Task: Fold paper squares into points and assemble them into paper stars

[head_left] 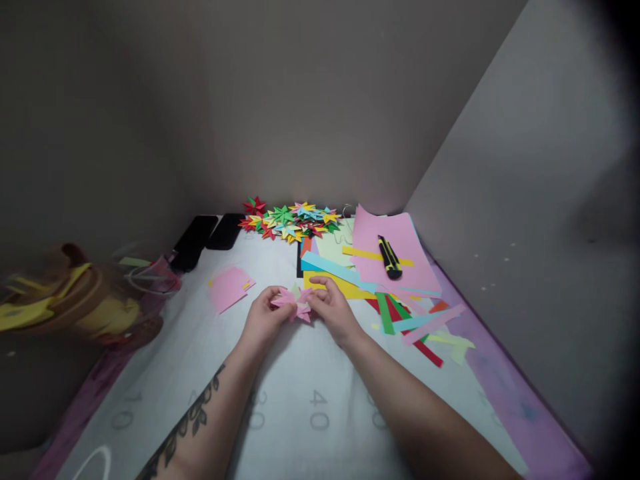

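A pink folded paper star (pixel 299 308) with a pale green point is held between my two hands, just above the white mat. My left hand (pixel 269 312) pinches its left side between thumb and fingers. On the other side, my right hand (pixel 333 308) grips the right points with thumb and fingertips. Left of my hands lies a stack of pink paper squares (pixel 229 289). Yellow paper (pixel 345 287) and a light blue strip (pixel 330 265) lie just beyond my right hand.
Many-coloured paper stars (pixel 290 220) are heaped by the wall. A utility knife (pixel 389 257) rests on pink sheets (pixel 420 267) at right, with loose paper strips (pixel 415 323) nearer. Dark phones (pixel 226 231) lie back left. A brown and yellow object (pixel 95 303) stands at the left edge.
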A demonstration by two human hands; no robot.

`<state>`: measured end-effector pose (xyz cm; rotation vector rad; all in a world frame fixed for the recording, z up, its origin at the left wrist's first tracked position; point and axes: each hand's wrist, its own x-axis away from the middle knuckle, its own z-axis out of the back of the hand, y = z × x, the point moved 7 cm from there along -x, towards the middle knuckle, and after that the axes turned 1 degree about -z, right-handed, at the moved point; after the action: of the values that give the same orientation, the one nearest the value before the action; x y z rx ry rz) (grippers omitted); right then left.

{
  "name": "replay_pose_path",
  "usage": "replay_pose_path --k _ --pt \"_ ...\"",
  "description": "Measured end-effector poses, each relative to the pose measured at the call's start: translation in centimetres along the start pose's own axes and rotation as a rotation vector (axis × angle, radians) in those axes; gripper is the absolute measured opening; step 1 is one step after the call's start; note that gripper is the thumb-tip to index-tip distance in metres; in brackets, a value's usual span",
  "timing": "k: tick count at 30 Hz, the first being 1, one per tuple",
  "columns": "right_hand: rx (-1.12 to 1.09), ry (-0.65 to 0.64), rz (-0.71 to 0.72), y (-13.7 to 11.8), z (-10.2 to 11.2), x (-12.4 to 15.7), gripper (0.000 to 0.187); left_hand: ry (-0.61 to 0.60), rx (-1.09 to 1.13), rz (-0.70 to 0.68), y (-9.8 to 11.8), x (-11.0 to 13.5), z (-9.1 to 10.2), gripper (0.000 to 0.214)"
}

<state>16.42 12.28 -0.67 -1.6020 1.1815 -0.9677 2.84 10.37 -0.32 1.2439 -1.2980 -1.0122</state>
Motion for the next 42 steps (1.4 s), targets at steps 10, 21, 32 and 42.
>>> replay_pose_path --k 10,21,32,42 --pt "0.082 0.010 0.024 0.7 -0.7 -0.2 0.042 0.029 -0.065 -0.005 0.3 0.5 -0.4 0.030" --pt "0.073 0.033 0.036 0.1 0.1 0.0 0.038 0.009 0.014 0.089 -0.1 0.5 -0.1 0.030" --pt "0.763 -0.046 0.497 -2.2 -2.6 2.4 0.016 0.335 0.224 0.060 0.0 -0.4 3.3 0.042" --pt "1.144 -0.362 0.559 -0.4 -4.7 3.2 0.053 0.448 0.250 0.063 -0.4 -0.2 4.0 0.049"
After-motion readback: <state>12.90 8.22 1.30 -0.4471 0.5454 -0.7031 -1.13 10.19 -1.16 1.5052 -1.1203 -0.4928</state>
